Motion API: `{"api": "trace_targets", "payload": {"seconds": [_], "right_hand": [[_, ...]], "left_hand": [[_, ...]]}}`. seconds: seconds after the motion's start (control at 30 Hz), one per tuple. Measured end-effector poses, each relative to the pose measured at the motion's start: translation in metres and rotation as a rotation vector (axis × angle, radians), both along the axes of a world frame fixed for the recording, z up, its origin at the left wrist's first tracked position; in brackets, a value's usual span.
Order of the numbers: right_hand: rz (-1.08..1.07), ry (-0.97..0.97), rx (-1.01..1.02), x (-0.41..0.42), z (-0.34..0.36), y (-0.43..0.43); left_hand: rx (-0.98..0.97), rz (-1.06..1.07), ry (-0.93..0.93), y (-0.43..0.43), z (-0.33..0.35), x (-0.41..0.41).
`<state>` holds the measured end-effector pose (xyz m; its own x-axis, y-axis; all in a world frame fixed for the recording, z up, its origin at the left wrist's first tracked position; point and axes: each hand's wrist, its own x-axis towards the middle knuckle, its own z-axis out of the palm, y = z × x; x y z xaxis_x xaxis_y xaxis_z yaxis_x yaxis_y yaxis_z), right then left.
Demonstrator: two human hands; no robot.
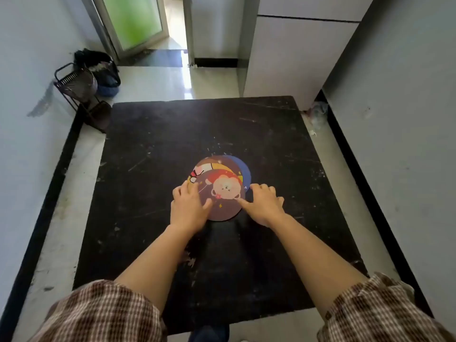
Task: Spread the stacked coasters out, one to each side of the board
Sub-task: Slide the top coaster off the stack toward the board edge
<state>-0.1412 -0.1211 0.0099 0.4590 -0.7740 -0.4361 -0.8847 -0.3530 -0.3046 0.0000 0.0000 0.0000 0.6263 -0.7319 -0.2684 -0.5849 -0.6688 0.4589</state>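
A loose stack of round coasters lies near the middle of the scratched black board (153, 134). The top coaster (223, 193) is purple-brown with a cartoon animal face. Under it, shifted away from me, a brown and yellow coaster (212, 164) and a blue coaster (243, 170) peek out. My left hand (188, 206) rests on the top coaster's left edge, thumb on its face. My right hand (265, 204) lies at its right edge, index fingertip pressed on the face. Neither hand has lifted a coaster.
The board lies on a pale tiled floor between grey walls. A dark wire rack (79, 92) and a bag with a blue item (106, 77) stand at the far left corner. Crumpled plastic (318, 112) lies off the far right corner. A glass door (133, 21) is beyond.
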Motion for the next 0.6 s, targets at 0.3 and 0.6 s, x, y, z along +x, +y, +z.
{"api": "trace_targets", "payload": {"seconds": [0.3, 0.6], "right_hand": [[-0.103, 0.027, 0.073, 0.031, -0.029, 0.002], [-0.456, -0.186, 0.157, 0.045, -0.038, 0.007]], "left_hand": [[0.083, -0.007, -0.037, -0.010, -0.039, 0.017], [-0.011, 0.171, 0.117, -0.018, -0.044, 0.011]]}}
